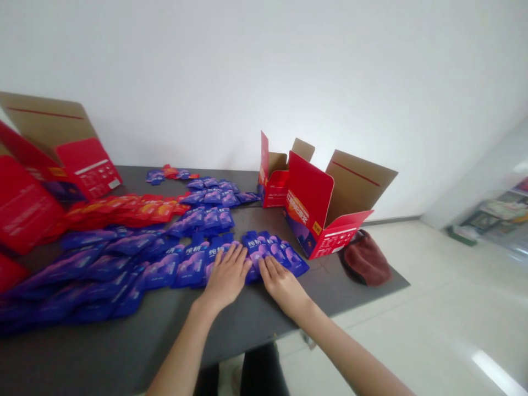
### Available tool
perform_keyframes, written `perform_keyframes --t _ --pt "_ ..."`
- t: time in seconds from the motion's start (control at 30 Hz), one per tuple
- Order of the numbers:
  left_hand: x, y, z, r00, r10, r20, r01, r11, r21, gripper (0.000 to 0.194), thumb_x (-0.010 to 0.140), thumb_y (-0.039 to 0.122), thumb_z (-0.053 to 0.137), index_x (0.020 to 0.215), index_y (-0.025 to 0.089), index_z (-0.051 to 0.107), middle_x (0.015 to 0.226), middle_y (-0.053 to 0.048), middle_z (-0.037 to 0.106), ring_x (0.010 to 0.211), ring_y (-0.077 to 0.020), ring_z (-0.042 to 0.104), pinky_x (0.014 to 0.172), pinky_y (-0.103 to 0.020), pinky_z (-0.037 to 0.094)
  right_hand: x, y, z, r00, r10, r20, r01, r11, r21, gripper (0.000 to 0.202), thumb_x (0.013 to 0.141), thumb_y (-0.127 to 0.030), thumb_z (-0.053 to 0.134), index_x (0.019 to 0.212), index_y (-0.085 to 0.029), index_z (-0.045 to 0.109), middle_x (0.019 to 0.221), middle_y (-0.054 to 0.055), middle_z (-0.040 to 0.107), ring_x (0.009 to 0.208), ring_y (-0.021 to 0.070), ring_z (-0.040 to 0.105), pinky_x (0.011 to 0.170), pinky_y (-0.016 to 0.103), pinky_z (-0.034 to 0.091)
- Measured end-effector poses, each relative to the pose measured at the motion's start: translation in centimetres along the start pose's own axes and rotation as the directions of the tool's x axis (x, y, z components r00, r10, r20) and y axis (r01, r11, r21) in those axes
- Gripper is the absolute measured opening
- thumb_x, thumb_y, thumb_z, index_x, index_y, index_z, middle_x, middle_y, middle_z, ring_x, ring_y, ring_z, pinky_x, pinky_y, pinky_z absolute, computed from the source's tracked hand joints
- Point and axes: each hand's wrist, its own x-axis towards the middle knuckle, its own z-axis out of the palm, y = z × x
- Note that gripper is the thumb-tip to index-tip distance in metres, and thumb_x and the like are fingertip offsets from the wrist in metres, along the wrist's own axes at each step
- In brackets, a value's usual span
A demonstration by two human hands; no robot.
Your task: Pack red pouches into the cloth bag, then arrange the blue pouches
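Observation:
A row of purple spouted pouches (192,266) with white lettering lies overlapping along the near part of the grey table. My left hand (229,273) rests flat on one of them, its fingers stretched out and pointing away from me. Just to its right, my right hand (281,283) lies with extended fingertips on another purple pouch (256,250). Both hands touch the tops of the pouches, and neither is wrapped round one. More purple pouches (292,258) fan out to the right of my right hand.
A red open carton (305,212) stands at the right, with a smaller red carton (277,190) behind it. A brown cloth (366,261) lies near the table's right corner. Purple pouches (103,268), red pouches (136,209) and another open carton (88,168) occupy the left.

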Motion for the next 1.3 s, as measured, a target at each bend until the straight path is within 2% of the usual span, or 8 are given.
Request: perform_keyframes --t 0.23,0.33,0.43,0.6,0.77,0.93,1.13,1.3 --pt "0.0 -0.2 0.1 1.0 0.01 -0.022 -0.01 1.0 0.001 0.05 0.094 0.036 0.017 0.134 0.013 0.037 0.141 -0.008 0.037 0.134 -0.0213 0.024 0.109 -0.047 0.019 -0.5 1.6 -3.6 1.0 -0.013 0.008 0.011 0.961 0.277 0.037 0.088 -0.038 0.048 0.115 -0.015 0.057 0.125 0.015 0.054 0.119 0.0247 0.047 0.104 0.043 0.034" --pt "0.0 -0.1 0.1 0.999 0.013 -0.032 -0.013 1.0 0.005 0.049 0.094 0.035 0.018 0.132 0.014 0.04 0.14 -0.009 0.038 0.134 -0.0221 0.024 0.108 -0.048 0.019 1.3 2.9 -4.4 0.997 0.079 0.005 -0.074 0.916 0.394 0.045 0.092 -0.044 0.035 0.125 -0.018 0.05 0.142 0.014 0.034 0.128 0.0246 0.035 0.106 0.043 0.028" --pt "0.0 0.1 0.1 0.999 0.01 -0.04 -0.009 1.0 0.012 0.049 0.094 0.031 0.017 0.131 0.012 0.041 0.139 -0.01 0.039 0.133 -0.0227 0.025 0.108 -0.049 0.019 4.0 3.3 -2.4 0.988 0.129 0.091 -0.155 0.889 0.431 0.053 0.094 -0.041 0.025 0.139 -0.013 0.031 0.148 0.018 0.014 0.136 0.0268 0.015 0.107 0.045 0.024" --pt "-0.1 0.2 0.1 0.999 0.01 -0.038 -0.009 1.0 0.02 0.047 0.093 0.029 0.018 0.133 0.013 0.039 0.14 -0.008 0.037 0.133 -0.0214 0.025 0.109 -0.047 0.019 6.4 2.1 2.0 0.94 0.086 0.331 -0.232 0.873 0.43 0.06 0.094 -0.047 0.015 0.142 -0.011 0.02 0.146 0.023 0.014 0.136 0.0292 0.007 0.106 0.054 0.014" --pt "-0.1 0.2 -0.1 1.0 0.005 -0.022 -0.004 1.0 0.023 0.048 0.094 0.028 0.017 0.133 0.011 0.039 0.141 -0.008 0.035 0.134 -0.0216 0.022 0.11 -0.046 0.017 6.0 2.6 1.8 0.955 0.035 0.294 -0.166 0.886 0.433 0.06 0.094 -0.049 0.015 0.142 -0.015 0.02 0.148 0.022 0.01 0.136 0.0306 0.006 0.106 0.055 0.01" --pt "-0.2 0.4 -0.4 1.0 -0.025 -0.012 0.025 0.999 0.03 0.051 0.094 0.033 0.015 0.134 0.01 0.037 0.141 -0.008 0.034 0.134 -0.0226 0.023 0.109 -0.048 0.019 10.3 6.3 -0.7 0.993 0.115 -0.012 -0.102 0.916 0.388 0.046 0.096 -0.038 0.019 0.141 -0.024 0.022 0.147 0.01 0.023 0.134 0.0195 0.022 0.109 0.042 0.017" --pt "-0.3 0.7 -0.9 0.998 -0.058 0.012 0.058 0.997 0.046 0.049 0.094 0.032 0.019 0.133 0.012 0.039 0.14 -0.006 0.035 0.132 -0.0231 0.026 0.109 -0.049 0.022 20.5 9.4 2.7 0.951 0.182 0.251 -0.242 0.943 0.23 0.04 0.088 -0.017 0.047 0.128 -0.019 0.043 0.133 0.012 0.041 0.114 0.0199 0.048 0.093 0.032 0.04" --pt "-0.3 1.0 -0.8 0.992 -0.122 -0.016 0.122 0.992 0.021 0.047 0.092 0.034 0.025 0.131 0.015 0.042 0.139 -0.005 0.037 0.13 -0.024 0.03 0.107 -0.049 0.027 24.5 10.9 7.7 0.914 0.212 0.346 -0.284 0.943 0.173 0.032 0.088 -0.033 0.052 0.116 -0.017 0.051 0.116 0.007 0.053 0.098 0.019 0.056 0.081 0.04 0.048"
